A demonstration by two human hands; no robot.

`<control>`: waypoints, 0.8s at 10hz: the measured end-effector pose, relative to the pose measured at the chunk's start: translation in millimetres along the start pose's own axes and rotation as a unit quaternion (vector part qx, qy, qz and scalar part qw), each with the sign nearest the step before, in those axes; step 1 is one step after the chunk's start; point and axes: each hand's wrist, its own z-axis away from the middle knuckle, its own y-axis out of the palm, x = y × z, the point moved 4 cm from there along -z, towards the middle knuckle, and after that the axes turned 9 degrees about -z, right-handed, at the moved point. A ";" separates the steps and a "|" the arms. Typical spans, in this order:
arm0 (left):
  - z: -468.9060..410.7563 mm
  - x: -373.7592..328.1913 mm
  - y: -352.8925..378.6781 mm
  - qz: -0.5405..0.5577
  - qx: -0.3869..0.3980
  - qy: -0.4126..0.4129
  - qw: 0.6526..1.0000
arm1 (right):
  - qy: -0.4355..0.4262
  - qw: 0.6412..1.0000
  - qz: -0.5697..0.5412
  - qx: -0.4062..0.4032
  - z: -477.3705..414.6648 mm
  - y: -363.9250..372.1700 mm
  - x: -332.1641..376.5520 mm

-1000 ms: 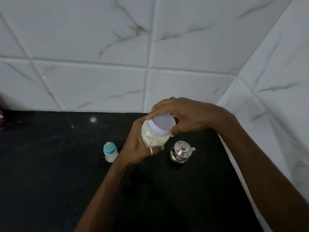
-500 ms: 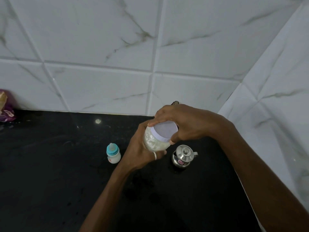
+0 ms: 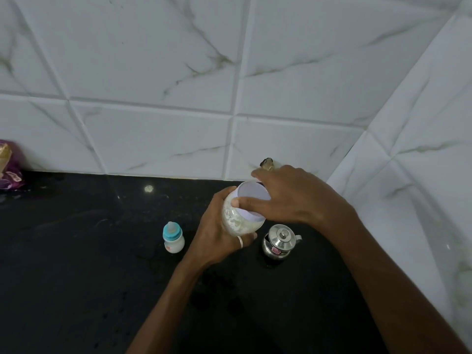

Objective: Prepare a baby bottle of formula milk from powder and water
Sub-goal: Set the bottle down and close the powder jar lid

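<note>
Nearby the gripped jar (image 3: 236,221), the kettle's (image 3: 280,237) red sticker (image 3: 275,250) is illegible.

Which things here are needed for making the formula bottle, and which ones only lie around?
For the job:
- powder jar, gripped by the left hand
- its lid, gripped by the right hand
- baby bottle
- steel pot, probably for water

Lying about:
- purple packet at the counter's far left
</note>
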 end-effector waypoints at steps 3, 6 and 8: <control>3.8 -8.8 -1.5 -0.141 0.062 -0.020 0.988 | -0.174 0.972 -0.057 0.150 9.9 -15.6 12.4; -46.9 1.2 9.8 -0.049 -0.103 -0.289 0.951 | -0.037 0.999 -0.012 0.000 9.5 5.4 0.3; -10.5 -1.4 3.3 -0.001 0.003 0.064 0.998 | -0.046 0.999 0.013 -0.018 15.8 -5.3 -4.0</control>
